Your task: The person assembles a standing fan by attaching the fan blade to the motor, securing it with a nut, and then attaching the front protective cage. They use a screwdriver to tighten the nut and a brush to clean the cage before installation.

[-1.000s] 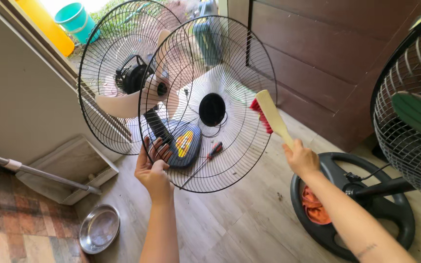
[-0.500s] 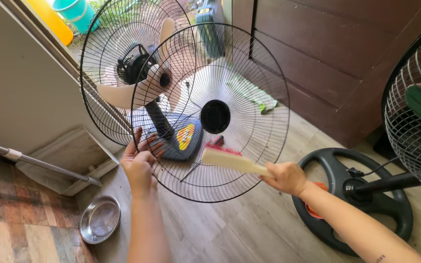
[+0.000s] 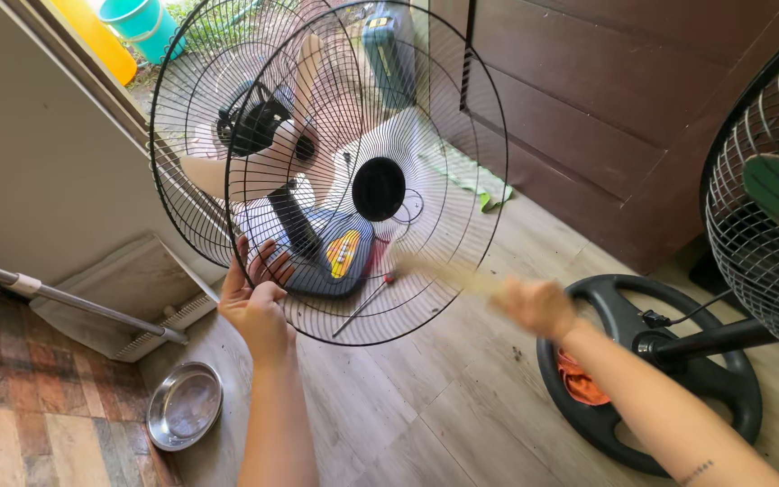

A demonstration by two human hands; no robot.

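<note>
L hand (image 3: 254,302) grip pinching fan grille (image 3: 367,171) rim, R hand (image 3: 538,307) blurred, grip unclear, wood-look floor (image 3: 407,415), brown wall panels (image 3: 588,99)

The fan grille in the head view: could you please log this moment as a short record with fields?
left hand: left hand grips the lower rim of the round black wire fan grille, held upright
right hand: right hand, motion-blurred, holds a pale brush handle against the grille
behind grille: second fan with its grille
floor: steel bowl, black round fan base
right edge: standing fan
</note>
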